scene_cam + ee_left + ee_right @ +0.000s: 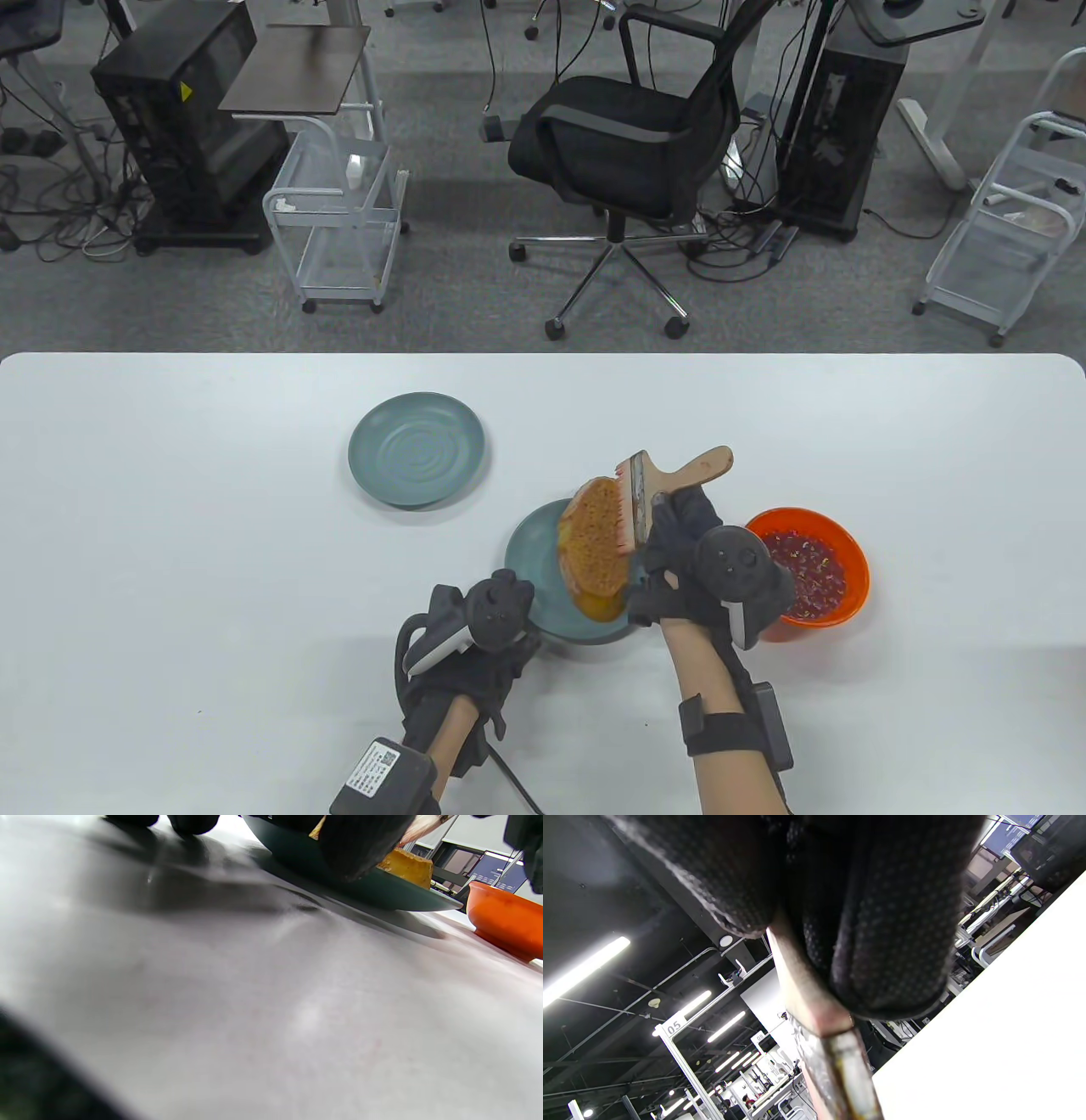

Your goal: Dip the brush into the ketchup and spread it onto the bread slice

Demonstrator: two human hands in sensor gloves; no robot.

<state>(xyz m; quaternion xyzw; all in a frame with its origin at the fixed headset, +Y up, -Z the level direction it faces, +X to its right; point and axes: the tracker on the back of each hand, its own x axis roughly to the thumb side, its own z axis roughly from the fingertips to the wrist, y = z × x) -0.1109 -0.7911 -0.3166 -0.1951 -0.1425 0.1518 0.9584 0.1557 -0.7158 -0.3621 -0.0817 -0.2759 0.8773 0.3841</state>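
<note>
A toasted bread slice (594, 543) stands tilted up on its edge on a teal plate (530, 552). My right hand (679, 543) grips a wooden brush (670, 475) near its metal band, and the reddish bristles (626, 514) press on the bread's face. The brush (814, 1005) runs between my gloved fingers (882, 921) in the right wrist view. My left hand (496, 611) sits at the plate's near left rim. In the left wrist view one finger (360, 844) reaches over the plate (382, 893) to the bread's lower edge (407, 866). An orange bowl (848, 552) of ketchup stands right of the plate.
A second, bare teal plate (416, 450) lies further back to the left. The orange bowl (505, 916) also shows at the right of the left wrist view. The white table (212, 526) ends at a far edge with an office chair (619, 144) beyond.
</note>
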